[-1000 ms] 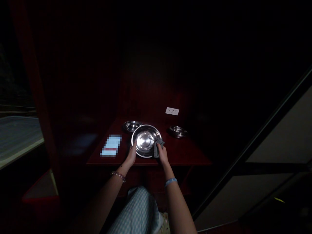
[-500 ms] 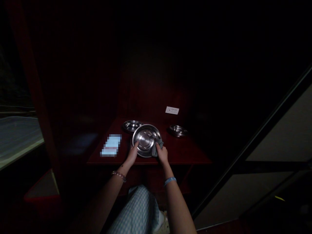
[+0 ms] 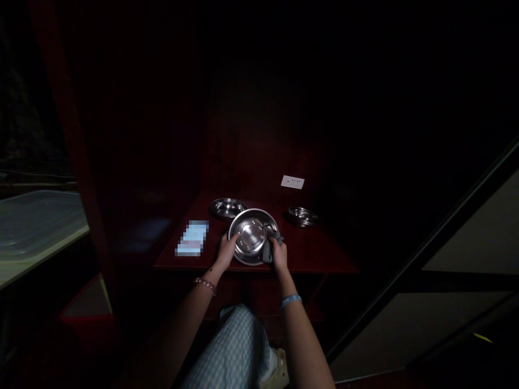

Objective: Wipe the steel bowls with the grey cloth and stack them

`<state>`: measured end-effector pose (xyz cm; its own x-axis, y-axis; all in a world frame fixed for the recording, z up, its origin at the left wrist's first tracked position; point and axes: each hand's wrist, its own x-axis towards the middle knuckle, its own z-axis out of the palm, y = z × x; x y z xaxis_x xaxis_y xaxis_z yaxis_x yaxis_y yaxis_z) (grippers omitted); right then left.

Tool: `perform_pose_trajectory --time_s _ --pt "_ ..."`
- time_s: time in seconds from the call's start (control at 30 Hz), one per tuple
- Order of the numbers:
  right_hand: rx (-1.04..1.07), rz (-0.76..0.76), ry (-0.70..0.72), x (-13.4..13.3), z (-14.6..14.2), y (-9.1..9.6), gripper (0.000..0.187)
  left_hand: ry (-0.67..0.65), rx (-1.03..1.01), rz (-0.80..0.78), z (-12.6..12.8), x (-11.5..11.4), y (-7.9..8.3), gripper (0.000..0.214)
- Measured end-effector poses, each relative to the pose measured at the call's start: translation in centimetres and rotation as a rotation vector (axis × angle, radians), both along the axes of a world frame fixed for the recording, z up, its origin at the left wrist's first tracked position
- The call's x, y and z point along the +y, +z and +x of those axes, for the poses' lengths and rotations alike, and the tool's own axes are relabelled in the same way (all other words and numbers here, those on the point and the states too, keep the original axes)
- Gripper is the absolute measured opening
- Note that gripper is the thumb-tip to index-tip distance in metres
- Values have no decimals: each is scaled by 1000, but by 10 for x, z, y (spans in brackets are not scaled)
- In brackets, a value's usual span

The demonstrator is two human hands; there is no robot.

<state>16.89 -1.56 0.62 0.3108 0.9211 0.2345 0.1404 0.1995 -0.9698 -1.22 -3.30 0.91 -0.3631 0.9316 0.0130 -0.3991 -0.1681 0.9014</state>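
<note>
Left hand (image 3: pixel 227 253) still grips the steel bowl (image 3: pixel 248 237); right hand (image 3: pixel 279 255) clasps a grey cloth (image 3: pixel 268 252), now poking past its rim.

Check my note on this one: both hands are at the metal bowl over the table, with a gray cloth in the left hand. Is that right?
Not quite: the gray cloth is in the right hand, not the left hand, as the head view shows. Both hands are at the metal bowl over the table.
</note>
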Motion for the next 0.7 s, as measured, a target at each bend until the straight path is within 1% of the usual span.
perform_pose_trajectory --time_s 0.1,0.17,0.23,0.33,0.47,0.57,0.7 --pt "54 -38 14 -1 0 1 36 1 12 -27 1 -3 3 22" --pt "56 -31 21 -1 0 1 36 -9 0 -48 2 -4 4 20" --pt "48 -24 24 1 0 -1 37 -23 -18 -32 2 -4 3 21" --pt "38 -16 7 3 0 -3 37 -36 -25 43 2 -4 1 29" --pt "49 3 -3 6 -1 -6 39 -57 13 44 1 -6 2 35" --pt "84 20 -35 7 -2 -5 42 -108 60 106 4 -12 5 41" --pt "166 60 -90 8 -2 -3 49 -172 154 214 15 -17 9 61"
